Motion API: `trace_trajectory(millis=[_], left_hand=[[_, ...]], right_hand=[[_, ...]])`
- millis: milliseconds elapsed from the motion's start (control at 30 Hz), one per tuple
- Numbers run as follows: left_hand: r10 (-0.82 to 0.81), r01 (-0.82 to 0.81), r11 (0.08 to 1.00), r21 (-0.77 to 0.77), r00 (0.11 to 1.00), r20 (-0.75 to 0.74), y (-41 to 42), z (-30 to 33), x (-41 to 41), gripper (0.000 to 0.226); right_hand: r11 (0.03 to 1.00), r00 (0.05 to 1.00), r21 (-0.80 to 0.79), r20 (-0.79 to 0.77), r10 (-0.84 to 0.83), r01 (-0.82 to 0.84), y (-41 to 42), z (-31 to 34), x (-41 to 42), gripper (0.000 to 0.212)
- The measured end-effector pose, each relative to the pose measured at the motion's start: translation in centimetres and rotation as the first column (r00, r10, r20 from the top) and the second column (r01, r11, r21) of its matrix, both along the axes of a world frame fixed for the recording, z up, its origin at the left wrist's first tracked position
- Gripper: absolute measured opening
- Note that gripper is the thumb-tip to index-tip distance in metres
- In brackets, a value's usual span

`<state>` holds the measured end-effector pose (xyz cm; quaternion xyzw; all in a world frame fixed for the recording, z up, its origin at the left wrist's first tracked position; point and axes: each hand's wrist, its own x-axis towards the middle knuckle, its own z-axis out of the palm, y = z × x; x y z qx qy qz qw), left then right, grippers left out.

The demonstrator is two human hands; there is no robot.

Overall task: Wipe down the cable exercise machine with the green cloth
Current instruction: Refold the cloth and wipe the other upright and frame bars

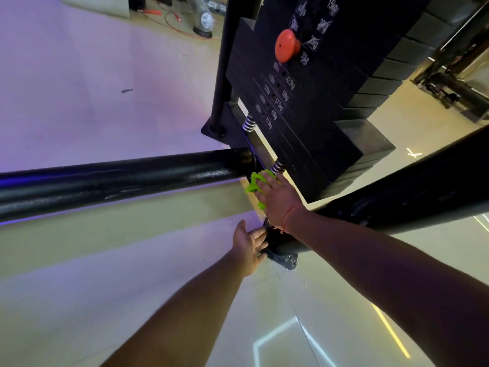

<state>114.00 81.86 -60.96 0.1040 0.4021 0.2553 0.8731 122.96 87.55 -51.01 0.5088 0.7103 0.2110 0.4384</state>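
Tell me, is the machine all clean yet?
Not yet. Nothing shows as finished. The right hand presses the green cloth on the base plate by a spring; the left hand rests nearby. The black tube and weight stack likely remain.

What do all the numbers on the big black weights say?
All on the weight stack, top down:
"15kg"
"30kg"
"42.5kg"
"50kg"
"57.5kg"
"65kg"
"72.5kg"
The two kg labels between "15kg" and "30kg" are blurred.
The pound numbers in the left column are too blurred to read.
The orange pin knob has no writing.
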Motion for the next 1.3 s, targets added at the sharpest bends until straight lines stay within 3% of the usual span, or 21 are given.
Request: trace_trajectory(millis=[200, 367, 433, 500, 600, 700, 767, 867, 967, 1133, 1200, 1300], left_hand=[[-0.008, 0.008, 1.000, -0.010, 0.999, 0.035, -0.8, 1.2, -0.3, 0.079], [-0.061, 0.060, 0.997, 0.042, 0.998, 0.026, -1.3, 3.3, -0.2, 0.074], [-0.078, 0.078, 0.995, 0.062, 0.997, -0.009, -1.3, 3.6, 0.1, 0.073], [-0.082, 0.084, 0.994, 0.070, 0.996, -0.032, -1.6, 3.8, 0.4, 0.071], [-0.071, 0.076, 0.994, 0.079, 0.996, -0.062, -1.7, 3.8, 0.6, 0.069], [-0.069, 0.077, 0.992, 0.101, 0.994, -0.082, -1.7, 3.8, 0.4, 0.067], [-0.085, 0.094, 0.990, 0.106, 0.993, -0.081, -1.7, 4.0, 0.3, 0.068], [-0.100, 0.111, 0.984, 0.136, 0.992, -0.081, -2.0, 4.5, 0.3, 0.066], [-0.089, 0.101, 0.974, 0.203, 0.994, -0.068, -2.7, 5.6, 0.4, 0.062], [-0.115, 0.141, 0.960, 0.241, 0.986, -0.117, -2.7, 5.9, 0.8, 0.060], [-0.113, 0.138, 0.954, 0.267, 0.988, -0.108, -2.7, 5.9, 1.0, 0.059], [-0.130, 0.161, 0.926, 0.343, 0.985, -0.110, -3.0, 5.7, 1.1, 0.060]], right_hand=[[0.993, 0.993, -0.097, -0.079, -0.082, 0.074, -8.7, 2.1, -0.2, 0.059], [0.993, 0.986, 0.098, -0.161, -0.042, 0.059, -12.3, 6.9, -0.2, 0.065], [0.987, 0.994, 0.156, -0.109, -0.029, 0.046, -13.3, 7.4, 0.3, 0.061], [0.983, 0.998, 0.178, -0.055, -0.036, 0.045, -14.4, 6.4, 0.3, 0.057], [0.987, 0.996, 0.163, -0.092, 0.008, 0.007, -14.0, 4.4, 0.6, 0.068], [0.994, 0.994, 0.106, -0.104, -0.022, 0.033, -13.3, 5.5, -0.1, 0.064], [0.989, 0.999, 0.150, -0.044, 0.005, 0.002, -14.5, 6.9, 0.2, 0.061], [0.936, 0.997, 0.345, 0.006, 0.075, -0.072, -17.1, 9.8, 0.9, 0.057], [0.877, 0.990, 0.468, -0.024, 0.139, -0.112, -17.9, 9.9, 1.6, 0.053], [0.956, 0.980, 0.214, 0.069, 0.189, -0.199, -16.3, 6.2, 2.3, 0.063], [0.955, 0.979, 0.212, 0.039, 0.202, -0.206, -15.8, 6.9, 2.9, 0.060], [0.897, 0.960, 0.363, -0.023, 0.278, -0.251, -16.6, 10.1, 3.9, 0.056]])
